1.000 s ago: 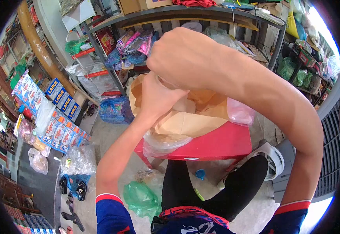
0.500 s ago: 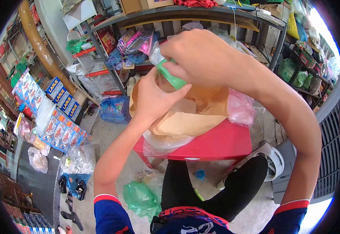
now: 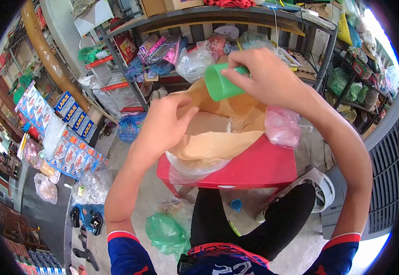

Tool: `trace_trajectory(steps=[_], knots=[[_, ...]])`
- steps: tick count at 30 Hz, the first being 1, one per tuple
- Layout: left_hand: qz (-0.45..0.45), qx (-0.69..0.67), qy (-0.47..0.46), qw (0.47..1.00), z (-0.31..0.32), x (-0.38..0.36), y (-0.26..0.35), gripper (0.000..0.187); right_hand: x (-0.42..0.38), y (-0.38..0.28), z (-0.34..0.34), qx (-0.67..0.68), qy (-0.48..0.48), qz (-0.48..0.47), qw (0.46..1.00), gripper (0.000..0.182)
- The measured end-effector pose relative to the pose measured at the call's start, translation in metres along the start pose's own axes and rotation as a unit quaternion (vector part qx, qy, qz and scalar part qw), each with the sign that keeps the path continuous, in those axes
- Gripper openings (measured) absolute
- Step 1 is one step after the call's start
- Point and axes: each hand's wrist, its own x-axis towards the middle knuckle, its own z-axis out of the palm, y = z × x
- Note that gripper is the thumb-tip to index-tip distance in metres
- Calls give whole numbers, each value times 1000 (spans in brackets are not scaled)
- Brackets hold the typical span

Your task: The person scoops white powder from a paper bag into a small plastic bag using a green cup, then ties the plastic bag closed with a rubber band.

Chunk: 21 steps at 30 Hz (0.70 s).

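My right hand (image 3: 263, 73) grips a green plastic cup (image 3: 227, 82), tilted sideways with its open mouth facing left. The cup hangs above a large brown paper bag (image 3: 213, 144), whose wide mouth gapes on the red plastic table (image 3: 268, 165). My left hand (image 3: 167, 117) is over the bag's left side, fingers apart and curved, with nothing between them. Clear plastic (image 3: 188, 172) shows around the bag's lower edge. A pink plastic bag (image 3: 282, 128) lies at the right of the paper bag.
Behind the table stands a metal shelf (image 3: 181, 20) with plastic bags and packages. A white fan (image 3: 318, 188) is at the right. On the floor are a green plastic bag (image 3: 167, 233) and a small blue cup (image 3: 236, 205). Beer cartons (image 3: 73, 153) stand at the left.
My hands have separated. The right one moved right with the green cup, which is now tilted sideways; the left one let go and moved slightly left and down.
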Motion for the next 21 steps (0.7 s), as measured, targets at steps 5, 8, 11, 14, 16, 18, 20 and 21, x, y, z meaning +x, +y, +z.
trace_trajectory(steps=[5,8,11,14,16,18,20,21], knots=[[47,170,-103,979,-22,-15,22,59,-25,-11,4,7,-106,-4,994,28],[11,280,-103,954,-14,-15,27,65,-35,-14,13,-17,-143,-37,989,27],[19,328,-93,940,-5,-2,21,49,-30,-9,23,-49,-208,7,977,23],[-33,370,-253,893,-9,23,19,28,-22,0,39,-66,-240,20,968,20],[33,379,-213,900,-5,20,3,17,-20,7,54,-72,-243,1,967,20],[64,382,-192,902,-1,12,4,11,-20,14,72,-75,-244,-30,966,19],[58,382,-190,903,-3,-9,31,9,-19,15,92,-105,-248,-52,962,15],[54,379,-198,902,-3,-19,43,7,-18,16,103,-119,-250,-64,959,13]])
